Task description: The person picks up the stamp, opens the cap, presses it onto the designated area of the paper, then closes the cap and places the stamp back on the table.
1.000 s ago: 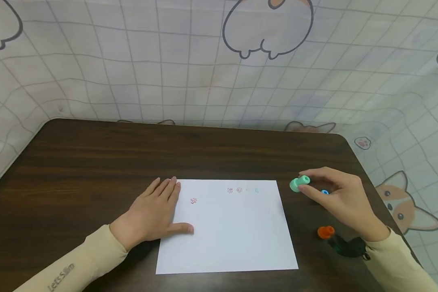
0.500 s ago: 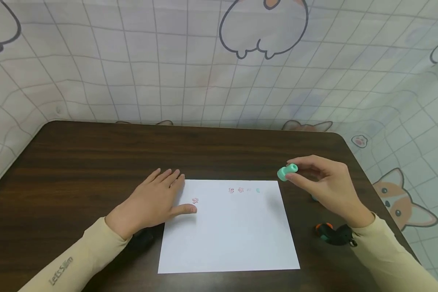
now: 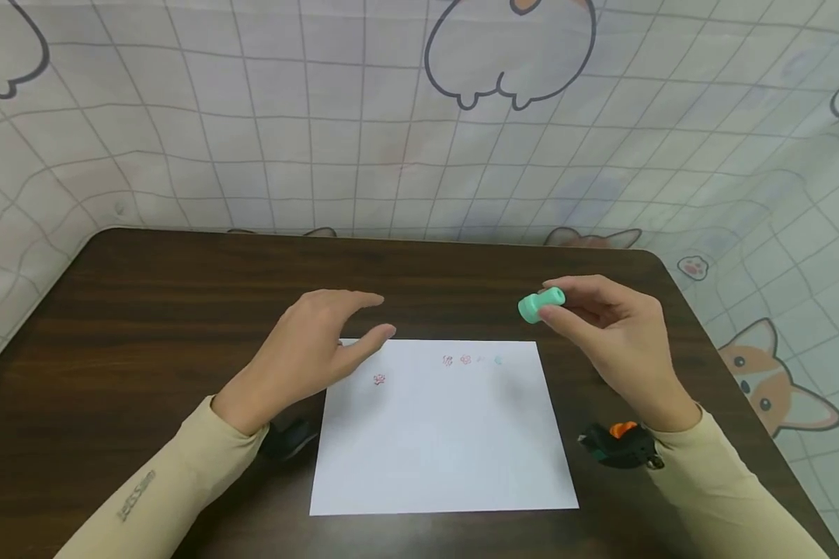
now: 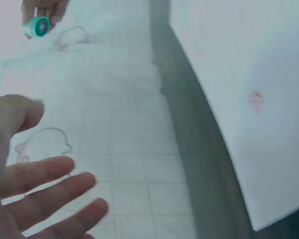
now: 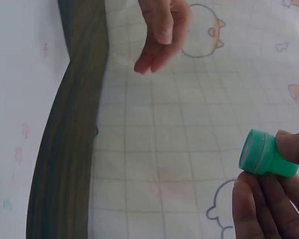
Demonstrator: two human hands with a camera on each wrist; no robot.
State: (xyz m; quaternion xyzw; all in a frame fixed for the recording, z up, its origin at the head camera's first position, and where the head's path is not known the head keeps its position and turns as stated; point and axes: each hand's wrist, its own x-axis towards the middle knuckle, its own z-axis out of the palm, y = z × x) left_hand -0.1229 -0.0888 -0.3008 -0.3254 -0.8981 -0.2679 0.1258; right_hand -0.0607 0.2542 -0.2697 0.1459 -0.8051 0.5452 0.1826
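My right hand (image 3: 622, 341) pinches a small mint-green stamp (image 3: 541, 304) between thumb and fingers, held up past the top right corner of the paper. In the right wrist view the stamp (image 5: 261, 154) lies on its side in the fingertips, its wide end facing left. My left hand (image 3: 308, 349) is raised over the paper's top left corner, fingers extended and thumb apart, holding nothing. Beneath the hands lies a white sheet of paper (image 3: 447, 442) with a red print (image 3: 379, 380) at its left and a row of several small red and green prints along the top.
An orange stamp (image 3: 622, 429) stands on the dark wooden table (image 3: 182, 310) to the right, partly hidden by the right wrist's camera (image 3: 622, 450). Behind the table hangs a white checked cloth (image 3: 322, 155) with cartoon dogs, which also covers the right side.
My left hand has lifted off the paper and moved up and to the right. My right hand has carried the green stamp up and to the left.
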